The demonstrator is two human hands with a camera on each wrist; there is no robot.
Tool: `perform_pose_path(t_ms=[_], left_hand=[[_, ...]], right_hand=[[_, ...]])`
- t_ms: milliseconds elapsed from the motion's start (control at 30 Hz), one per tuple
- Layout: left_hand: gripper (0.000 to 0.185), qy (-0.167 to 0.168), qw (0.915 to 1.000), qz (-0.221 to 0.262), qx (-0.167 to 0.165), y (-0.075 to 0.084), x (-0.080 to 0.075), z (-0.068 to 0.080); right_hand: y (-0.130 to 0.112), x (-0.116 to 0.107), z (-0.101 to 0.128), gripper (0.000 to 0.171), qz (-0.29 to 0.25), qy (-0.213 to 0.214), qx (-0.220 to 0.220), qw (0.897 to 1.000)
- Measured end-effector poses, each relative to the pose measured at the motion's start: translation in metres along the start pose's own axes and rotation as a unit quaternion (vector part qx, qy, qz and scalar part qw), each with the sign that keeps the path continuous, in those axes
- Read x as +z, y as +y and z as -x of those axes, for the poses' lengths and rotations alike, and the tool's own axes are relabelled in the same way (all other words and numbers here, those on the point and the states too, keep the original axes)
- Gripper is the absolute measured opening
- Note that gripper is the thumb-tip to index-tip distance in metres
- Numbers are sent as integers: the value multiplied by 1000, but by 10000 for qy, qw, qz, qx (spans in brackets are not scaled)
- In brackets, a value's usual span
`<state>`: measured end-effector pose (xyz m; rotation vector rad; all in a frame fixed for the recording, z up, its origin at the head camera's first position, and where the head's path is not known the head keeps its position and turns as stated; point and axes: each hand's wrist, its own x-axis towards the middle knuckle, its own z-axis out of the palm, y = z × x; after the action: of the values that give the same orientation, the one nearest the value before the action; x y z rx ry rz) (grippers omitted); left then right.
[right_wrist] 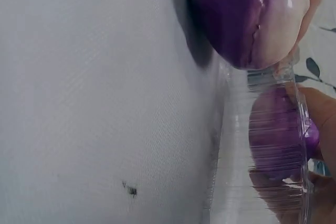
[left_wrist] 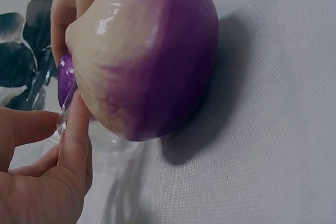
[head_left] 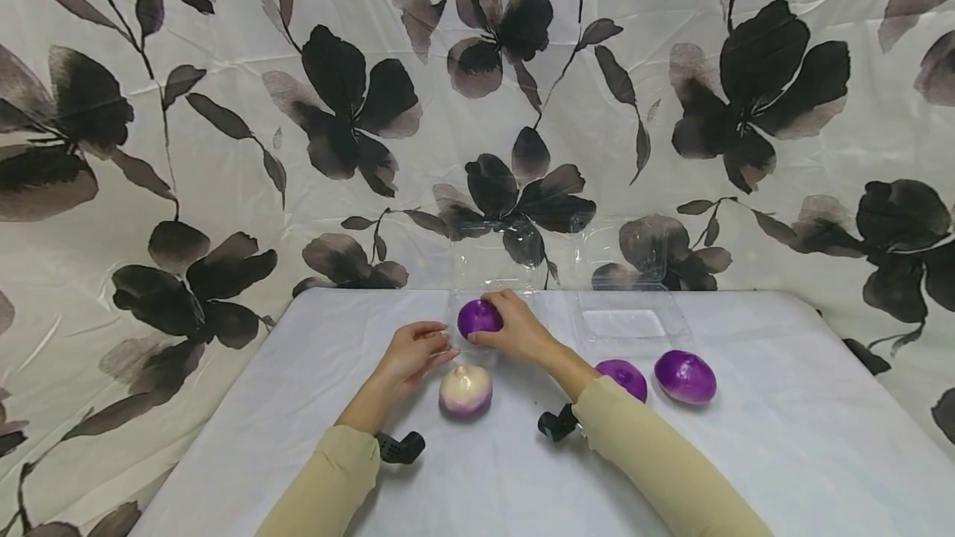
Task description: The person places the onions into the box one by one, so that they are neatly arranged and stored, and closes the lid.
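Observation:
My right hand (head_left: 518,330) grips a glossy purple onion (head_left: 477,319), thumb on the near side and fingers over the top. In the right wrist view this onion (right_wrist: 275,135) shows through the ribbed clear wall of a plastic clamshell box (right_wrist: 231,145). My left hand (head_left: 414,355) is at the box's left side; in the left wrist view its thumb and finger pinch the clear rim (left_wrist: 62,124). In front of the box stands a cream-and-purple turnip-like vegetable (head_left: 466,392), untouched, its small tip upward.
A second clear clamshell box (head_left: 634,326) stands open at the back right, lid upright. Two more purple onions lie on the right: one (head_left: 622,378) partly behind my right sleeve, the other (head_left: 685,377) beyond it. White cloth (head_left: 492,487) covers the table; a flowered curtain (head_left: 418,214) hangs behind.

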<state>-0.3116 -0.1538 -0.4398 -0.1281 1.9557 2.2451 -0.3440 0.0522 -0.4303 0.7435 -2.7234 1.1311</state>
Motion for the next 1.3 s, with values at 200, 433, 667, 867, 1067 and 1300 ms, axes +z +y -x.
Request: perform_pose_path(t_ms=[200, 433, 667, 867, 1067, 1300], left_hand=[[39, -13, 10000, -32, 12, 1, 0, 0], [40, -7, 10000, -98, 0, 3, -1, 1], [39, 34, 10000, -78, -22, 3, 0, -1], [40, 45, 9999, -91, -74, 1, 1, 1], [40, 67, 9999, -123, -91, 2, 2, 0], [41, 99, 9998, -157, -118, 3, 2, -2]], right_hand=[[3, 1, -4, 70, 107, -279, -89, 9995], [3, 2, -8, 68, 282, -431, -64, 9987], [3, 0, -12, 66, 256, -687, -91, 9973], [6, 1, -13, 67, 120, -909, -87, 9957], [3, -2, -13, 70, 121, -1003, 26, 9949], [-6, -12, -9, 75, 425, -1084, 178, 9930]])
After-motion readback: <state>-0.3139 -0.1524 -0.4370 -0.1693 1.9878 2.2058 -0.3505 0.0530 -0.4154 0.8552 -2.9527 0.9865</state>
